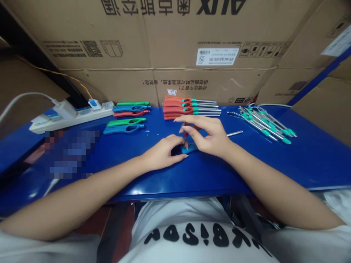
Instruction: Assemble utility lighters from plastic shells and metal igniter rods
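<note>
My left hand (162, 153) is closed around the near end of a blue gas lighter (193, 147) that lies on the blue table. A metal tube (235, 133) sticks out past my right wrist, apparently the lighter's nozzle. In my right hand (210, 134) is a small screwdriver (186, 133) with a red handle, held upright between the fingertips. Its thin shaft points straight down, and the tip meets the lighter's blue body beside my left fingers. My right hand and forearm hide the middle of the lighter.
Several red lighters (175, 110) are stacked behind my hands. Coloured handle shells (124, 129) lie to the left, near tiny metal bits (147, 131). Metal tubes with teal parts (267, 124) are heaped at right. A power strip (74, 118) stands at back left, before a cardboard wall (115, 78).
</note>
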Demonstrator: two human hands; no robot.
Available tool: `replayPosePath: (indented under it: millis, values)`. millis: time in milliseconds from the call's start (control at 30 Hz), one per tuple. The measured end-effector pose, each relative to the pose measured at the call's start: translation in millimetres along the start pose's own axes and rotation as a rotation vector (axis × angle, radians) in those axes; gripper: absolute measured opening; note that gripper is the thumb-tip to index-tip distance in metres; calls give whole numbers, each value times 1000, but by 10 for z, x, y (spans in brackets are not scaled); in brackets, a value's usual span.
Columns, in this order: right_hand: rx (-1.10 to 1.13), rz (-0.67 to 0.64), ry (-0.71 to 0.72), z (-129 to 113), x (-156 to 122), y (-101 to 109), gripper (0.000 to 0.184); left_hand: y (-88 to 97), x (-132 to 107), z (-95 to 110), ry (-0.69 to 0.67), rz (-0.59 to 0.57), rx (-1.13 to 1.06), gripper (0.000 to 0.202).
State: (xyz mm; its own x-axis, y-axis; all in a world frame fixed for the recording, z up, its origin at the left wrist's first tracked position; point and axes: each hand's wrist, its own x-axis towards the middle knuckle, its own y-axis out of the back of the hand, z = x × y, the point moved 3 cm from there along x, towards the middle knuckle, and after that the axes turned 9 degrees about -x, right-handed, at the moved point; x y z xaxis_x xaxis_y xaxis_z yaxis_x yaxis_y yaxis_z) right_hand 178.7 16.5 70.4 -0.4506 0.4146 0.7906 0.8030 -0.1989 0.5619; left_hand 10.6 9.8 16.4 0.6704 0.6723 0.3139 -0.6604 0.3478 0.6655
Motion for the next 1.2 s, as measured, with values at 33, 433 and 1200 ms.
replayPosePath:
  millis: [33, 433, 1200]
  values:
    - [-39, 28, 7, 5, 0, 9, 20, 0, 0, 3, 1, -3, 1, 18]
    - [42, -44, -35, -5, 0, 2, 31, -4, -4, -4, -8, -2, -1, 17]
    - [-159, 55, 82, -41, 7, 16, 12, -31, -5, -36, -55, 55, 7, 17]
